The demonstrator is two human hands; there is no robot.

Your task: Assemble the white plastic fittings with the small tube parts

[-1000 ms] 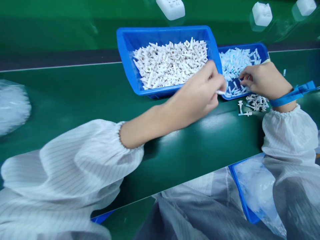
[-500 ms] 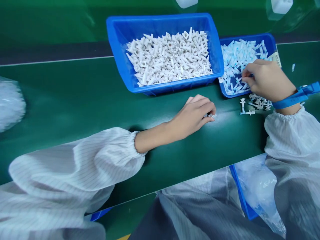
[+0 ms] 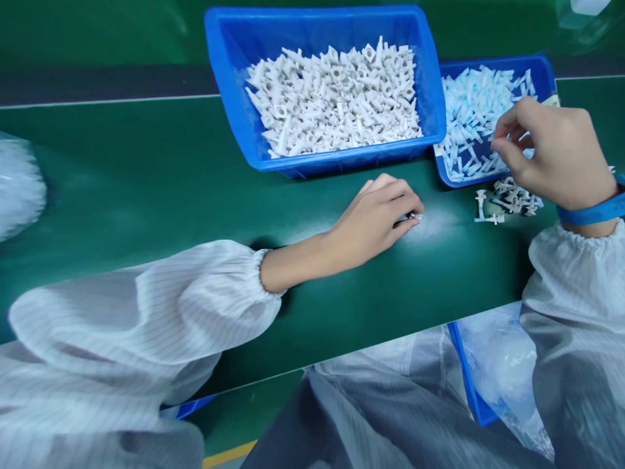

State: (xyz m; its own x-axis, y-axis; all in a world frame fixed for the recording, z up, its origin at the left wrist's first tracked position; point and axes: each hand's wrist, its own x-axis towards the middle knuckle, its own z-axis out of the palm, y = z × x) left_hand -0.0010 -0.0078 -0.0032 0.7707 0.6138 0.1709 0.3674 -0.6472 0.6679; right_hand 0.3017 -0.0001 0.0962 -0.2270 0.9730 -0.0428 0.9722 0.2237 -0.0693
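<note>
White striped sleeves fill the near edge of my view, and a blue bin lined with a clear bag (image 3: 493,365) sits below the surface's front edge on my right. On the green surface (image 3: 146,182) my left hand (image 3: 375,218) rests knuckles up, its fingers (image 3: 407,207) curled in and pinching a small white part (image 3: 416,216) that just touches the surface beside the fingertips. To the right, a little heap of assembled white pieces (image 3: 510,200) lies loose on the surface, just in front of the smaller blue tray (image 3: 541,65). My right hand (image 3: 556,153), with a blue strap (image 3: 593,212) at the wrist, is raised over the near edge of that tray, above the pale blue-white parts (image 3: 473,111) piled in it. Thumb and forefinger are drawn close together, but I cannot tell whether anything sits between them. Further back and to the left, touching the small tray's side, stands the large blue tray (image 3: 229,45), heaped with white plastic fittings (image 3: 336,94). At the far left edge a blurred clear bag (image 3: 19,185) lies on the surface.
</note>
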